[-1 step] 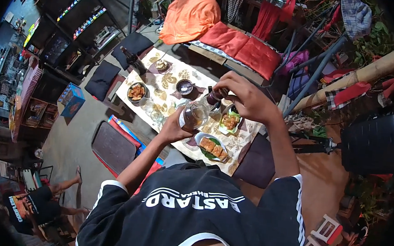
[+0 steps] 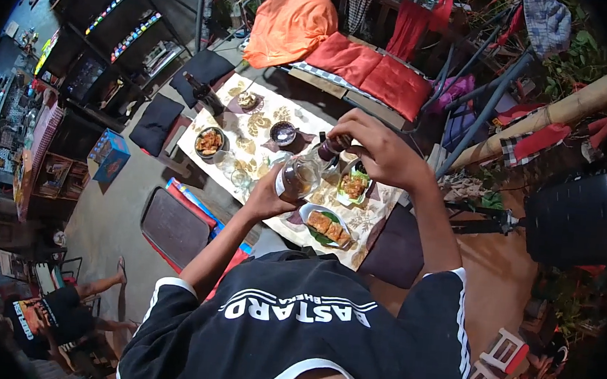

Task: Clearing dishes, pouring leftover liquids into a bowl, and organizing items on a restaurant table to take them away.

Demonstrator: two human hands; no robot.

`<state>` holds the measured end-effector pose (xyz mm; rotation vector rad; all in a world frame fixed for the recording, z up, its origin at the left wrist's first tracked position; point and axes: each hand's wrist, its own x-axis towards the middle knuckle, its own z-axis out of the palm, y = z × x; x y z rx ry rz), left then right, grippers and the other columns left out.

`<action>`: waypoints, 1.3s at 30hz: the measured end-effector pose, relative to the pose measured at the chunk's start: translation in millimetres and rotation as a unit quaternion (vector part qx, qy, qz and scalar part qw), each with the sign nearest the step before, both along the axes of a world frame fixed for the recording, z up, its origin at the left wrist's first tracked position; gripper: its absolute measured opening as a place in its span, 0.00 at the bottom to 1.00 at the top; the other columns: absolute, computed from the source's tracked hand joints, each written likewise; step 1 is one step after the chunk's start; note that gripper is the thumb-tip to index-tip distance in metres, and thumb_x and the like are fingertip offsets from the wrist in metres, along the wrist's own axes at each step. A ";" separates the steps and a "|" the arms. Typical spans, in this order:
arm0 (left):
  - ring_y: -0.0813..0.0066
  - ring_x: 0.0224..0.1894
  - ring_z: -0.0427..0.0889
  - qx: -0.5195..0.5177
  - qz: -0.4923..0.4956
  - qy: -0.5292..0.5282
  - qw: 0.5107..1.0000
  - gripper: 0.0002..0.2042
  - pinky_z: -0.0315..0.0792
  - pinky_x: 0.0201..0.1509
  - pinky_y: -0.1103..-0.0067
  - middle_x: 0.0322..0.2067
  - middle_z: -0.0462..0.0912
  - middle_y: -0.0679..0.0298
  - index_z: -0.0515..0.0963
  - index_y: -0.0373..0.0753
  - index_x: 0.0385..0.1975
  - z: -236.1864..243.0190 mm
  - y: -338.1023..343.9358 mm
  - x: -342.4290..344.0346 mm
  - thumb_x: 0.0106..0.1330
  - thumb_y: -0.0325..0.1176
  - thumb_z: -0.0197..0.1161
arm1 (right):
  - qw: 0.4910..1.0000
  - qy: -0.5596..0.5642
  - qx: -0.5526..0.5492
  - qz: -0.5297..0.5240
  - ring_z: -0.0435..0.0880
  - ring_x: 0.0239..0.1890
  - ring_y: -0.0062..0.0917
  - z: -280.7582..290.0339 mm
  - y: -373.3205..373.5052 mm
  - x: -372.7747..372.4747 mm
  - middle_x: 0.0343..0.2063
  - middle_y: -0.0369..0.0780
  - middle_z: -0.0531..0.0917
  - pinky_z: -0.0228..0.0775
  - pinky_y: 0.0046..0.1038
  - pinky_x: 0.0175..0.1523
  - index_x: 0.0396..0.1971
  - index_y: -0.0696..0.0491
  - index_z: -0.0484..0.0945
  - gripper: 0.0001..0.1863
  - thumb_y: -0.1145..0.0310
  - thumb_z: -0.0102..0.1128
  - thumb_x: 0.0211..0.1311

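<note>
Looks like casual eatery here — patterned tablecloth (image 2: 267, 105) set with dishes of food (image 2: 328, 228), dark bottle (image 2: 209, 99) standing, red cushions (image 2: 393, 88) on bench (image 2: 319, 83) — leafy plants (image 2: 587, 48) at side.

Glass (image 2: 303, 178) above table (image 2: 244, 144), bench (image 2: 343, 91) behind, tray (image 2: 176, 228) front left

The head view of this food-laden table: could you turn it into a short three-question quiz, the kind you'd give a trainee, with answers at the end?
1. What is in the left hand's grip?
A. A folded napkin
B. A clear glass vessel
C. A wooden spoon
2. True or false: the large draped cloth beside the red cushions is orange.
3. Which dish on the patterned tablecloth is nearest the black shirt?

Key:
1. B
2. True
3. The white dish of golden-brown pieces on green leaf
</note>
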<state>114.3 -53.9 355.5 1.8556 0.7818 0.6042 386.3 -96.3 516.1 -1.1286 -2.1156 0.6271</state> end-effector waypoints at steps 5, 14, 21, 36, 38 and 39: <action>0.65 0.52 0.79 -0.005 -0.051 0.003 0.999 0.44 0.71 0.56 0.73 0.50 0.78 0.54 0.65 0.37 0.62 3.7 5.9 14.0 0.40 0.36 0.79 | 0.999 -0.030 0.008 -0.040 0.75 0.50 0.37 7.5 -14.0 8.1 0.44 0.43 0.73 0.65 0.33 0.57 0.48 0.57 0.73 0.24 0.87 0.54 0.47; 0.68 0.56 0.76 -0.057 -0.125 -0.040 0.990 0.43 0.69 0.61 0.73 0.53 0.77 0.54 0.64 0.36 0.63 9.8 27.4 37.8 0.42 0.31 0.78 | 0.981 -0.043 0.008 -0.191 0.75 0.52 0.39 13.7 -32.2 8.8 0.49 0.46 0.74 0.65 0.34 0.59 0.53 0.55 0.71 0.27 0.65 0.67 0.52; 0.70 0.56 0.75 -0.034 -0.179 0.003 0.983 0.44 0.68 0.61 0.74 0.53 0.76 0.56 0.63 0.35 0.63 2.2 62.2 36.8 0.42 0.34 0.79 | 0.956 -0.119 0.020 -0.266 0.78 0.41 0.41 10.1 -20.2 -9.7 0.34 0.44 0.79 0.68 0.37 0.48 0.40 0.58 0.76 0.16 0.63 0.64 0.57; 0.67 0.54 0.77 -0.006 -0.258 0.004 0.966 0.45 0.69 0.60 0.72 0.51 0.78 0.54 0.64 0.35 0.62 7.2 128.0 17.2 0.40 0.36 0.80 | 0.950 -0.030 -0.068 -0.302 0.75 0.48 0.36 20.4 3.8 -60.2 0.44 0.45 0.73 0.67 0.30 0.54 0.48 0.59 0.71 0.19 0.74 0.62 0.56; 0.66 0.54 0.77 -0.005 -0.268 0.006 0.963 0.45 0.69 0.60 0.71 0.51 0.78 0.54 0.64 0.35 0.63 10.5 132.6 18.2 0.40 0.37 0.80 | 0.944 -0.032 -0.044 -0.324 0.76 0.46 0.36 17.7 4.6 -64.3 0.43 0.44 0.73 0.67 0.30 0.53 0.48 0.58 0.71 0.19 0.73 0.63 0.56; 0.65 0.55 0.77 -0.002 -0.269 0.004 0.963 0.45 0.69 0.60 0.71 0.52 0.78 0.54 0.64 0.35 0.63 13.4 134.2 19.1 0.40 0.37 0.79 | 0.939 -0.034 -0.019 -0.340 0.76 0.45 0.35 16.7 4.8 -65.9 0.42 0.44 0.73 0.68 0.30 0.52 0.47 0.58 0.72 0.19 0.71 0.64 0.56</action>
